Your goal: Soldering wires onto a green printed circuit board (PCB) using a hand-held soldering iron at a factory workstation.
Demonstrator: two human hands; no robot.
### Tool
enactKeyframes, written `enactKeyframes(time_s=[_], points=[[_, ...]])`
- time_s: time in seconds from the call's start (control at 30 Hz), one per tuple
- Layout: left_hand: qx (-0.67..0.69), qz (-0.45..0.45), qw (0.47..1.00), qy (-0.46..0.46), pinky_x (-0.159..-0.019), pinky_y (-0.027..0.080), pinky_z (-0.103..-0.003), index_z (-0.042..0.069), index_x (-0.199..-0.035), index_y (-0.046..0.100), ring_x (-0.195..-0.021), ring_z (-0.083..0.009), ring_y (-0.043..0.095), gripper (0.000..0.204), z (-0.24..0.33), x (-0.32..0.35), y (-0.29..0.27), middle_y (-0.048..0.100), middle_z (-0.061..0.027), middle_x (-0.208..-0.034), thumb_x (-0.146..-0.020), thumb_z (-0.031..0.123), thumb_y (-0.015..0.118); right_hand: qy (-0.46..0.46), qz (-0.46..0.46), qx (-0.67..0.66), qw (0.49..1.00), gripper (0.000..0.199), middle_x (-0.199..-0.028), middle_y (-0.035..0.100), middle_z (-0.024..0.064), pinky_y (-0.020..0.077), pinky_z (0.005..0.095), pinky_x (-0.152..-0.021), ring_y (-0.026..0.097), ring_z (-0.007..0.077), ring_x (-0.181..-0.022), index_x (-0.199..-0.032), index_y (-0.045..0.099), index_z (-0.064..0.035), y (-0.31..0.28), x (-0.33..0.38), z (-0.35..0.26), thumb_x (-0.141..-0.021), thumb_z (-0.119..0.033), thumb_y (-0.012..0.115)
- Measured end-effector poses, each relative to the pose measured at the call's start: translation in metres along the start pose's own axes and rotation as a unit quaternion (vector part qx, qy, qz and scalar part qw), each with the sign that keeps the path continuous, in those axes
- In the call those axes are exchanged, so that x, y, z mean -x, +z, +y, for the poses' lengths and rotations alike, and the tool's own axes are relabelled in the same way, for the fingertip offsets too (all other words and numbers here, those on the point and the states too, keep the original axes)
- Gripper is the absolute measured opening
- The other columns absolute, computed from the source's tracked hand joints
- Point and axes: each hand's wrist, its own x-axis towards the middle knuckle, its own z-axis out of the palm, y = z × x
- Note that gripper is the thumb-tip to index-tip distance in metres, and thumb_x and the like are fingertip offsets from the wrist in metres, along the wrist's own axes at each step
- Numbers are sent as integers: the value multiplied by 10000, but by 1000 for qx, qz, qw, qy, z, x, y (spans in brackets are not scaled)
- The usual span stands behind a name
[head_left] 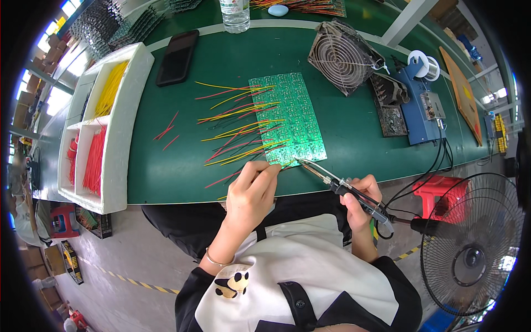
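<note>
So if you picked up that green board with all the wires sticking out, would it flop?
The green board looks thin and flat, so probably stiff and light. Its red and yellow wires would likely droop and snag.

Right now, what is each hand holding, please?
Left hand: closed, pinching a wire at the green circuit board.
Right hand: closed on the soldering iron.

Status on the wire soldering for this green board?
Done: red and yellow wires already fan out from most rows of the green circuit board. In hand: the left hand pinches a wire at the board's near edge while the right hand brings the soldering iron tip there. Left: a few loose red wires on the mat; more in the white tray.
</note>
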Motion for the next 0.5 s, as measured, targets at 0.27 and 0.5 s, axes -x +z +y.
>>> enactKeyframes(time_s=[0.27,0.5], points=[[-4,1,1000,23,-482,458,-288,23,-877,632,-560,-180,547,198,-3,-1,0,542,-57,-806,-697,-54,657,-8,-13,20,1000,212,-675,496,35,328,218,-562,405,71,-609,-792,441,-25,1,-1,-1,-753,-59,647],[-2,-2,1000,20,-479,456,-290,24,-878,632,-553,-180,544,195,-4,2,1,537,-57,-810,-700,-50,658,-42,29,-50,997,240,-638,481,78,392,234,-501,454,114,-538,-790,378,-36,7,-3,-2,-768,-113,604]])
